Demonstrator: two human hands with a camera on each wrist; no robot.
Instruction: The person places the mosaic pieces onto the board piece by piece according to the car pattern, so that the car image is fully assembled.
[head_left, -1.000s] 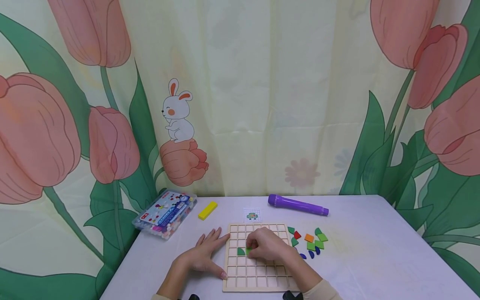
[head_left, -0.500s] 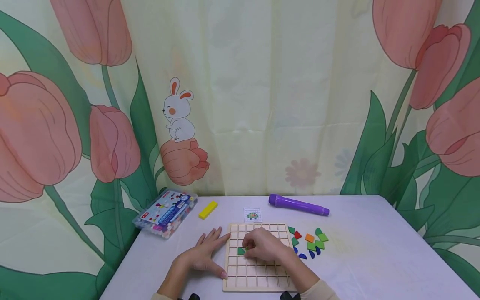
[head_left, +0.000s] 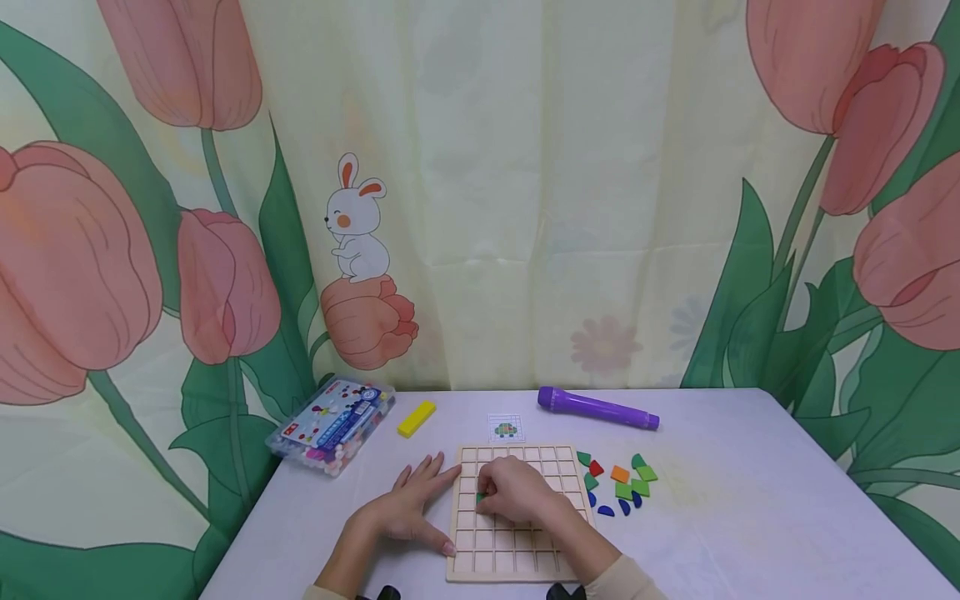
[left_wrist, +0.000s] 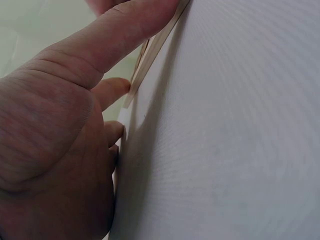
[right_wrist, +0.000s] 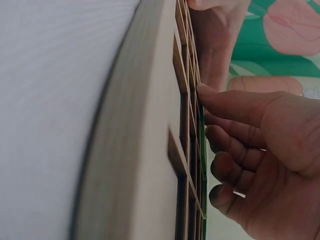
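Nearest, down at 6 o'clock: two black bits (head_left: pixel 387 593) and two beige sleeves (head_left: pixel 626 581). Then one gridded wooden board (head_left: pixel 517 568), flat on the white table (head_left: pixel 742 517). At its 9 o'clock, one left hand (head_left: pixel 412 506), fingers spread wide, thumb and forefinger touching the edge. Over the board, left of centre, one right hand (head_left: pixel 517 492), fingers curled, gap pretty narrow, right at one dark green piece (head_left: pixel 480 498) in the grid, mostly covered. Can't tell if pinching it or not. From the right wrist, green slivers (right_wrist: pixel 202 160) in the slots, no clean count.

Off the board around 2 to 3 o'clock, twelve loose: four blue pieces (head_left: pixel 606 511), three lime squares (head_left: pixel 639 487), three dark green quarters (head_left: pixel 591 482), one orange piece (head_left: pixel 620 474), one red piece (head_left: pixel 596 468).

Further back: one picture card (head_left: pixel 507 428) at 12, one yellow bar (head_left: pixel 416 419) at 10, one clear box (head_left: pixel 333 427) beyond it, full of tiny pale and pink bits, too small to count. Purple microphone (head_left: pixel 597 408) at 1. Last, tulip curtain (head_left: pixel 487 167) with one rabbit (head_left: pixel 356 221) at 11.
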